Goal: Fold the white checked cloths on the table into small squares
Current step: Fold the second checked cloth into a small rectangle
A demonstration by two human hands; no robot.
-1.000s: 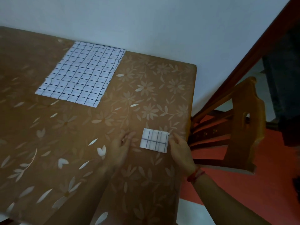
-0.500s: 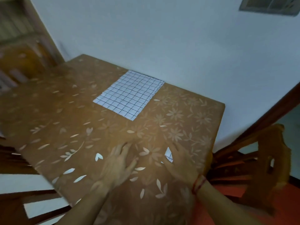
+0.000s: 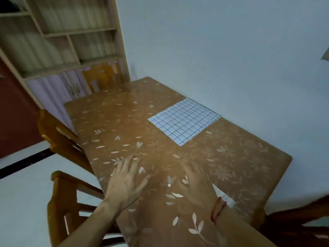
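Observation:
A white checked cloth (image 3: 185, 120) lies spread flat near the far right edge of the brown floral table (image 3: 124, 122), beside the wall. A small folded checked cloth (image 3: 225, 197) lies near the table's near right edge, mostly hidden behind my right wrist. My left hand (image 3: 127, 182) hovers flat over the table's near left part, fingers spread, holding nothing. My right hand (image 3: 196, 184) is palm down with fingers apart just left of the folded cloth, also holding nothing. Both hands are well short of the spread cloth.
Wooden chairs stand at the table's left side (image 3: 57, 138), near left corner (image 3: 65, 202) and far end (image 3: 101, 75). A shelf unit with cupboard doors (image 3: 67, 50) fills the back left. The white wall (image 3: 231, 50) runs along the table's right side.
The view has swung left and up, so the table now runs away from me. Both hands have left the small folded cloth and moved forward, open, over the tabletop.

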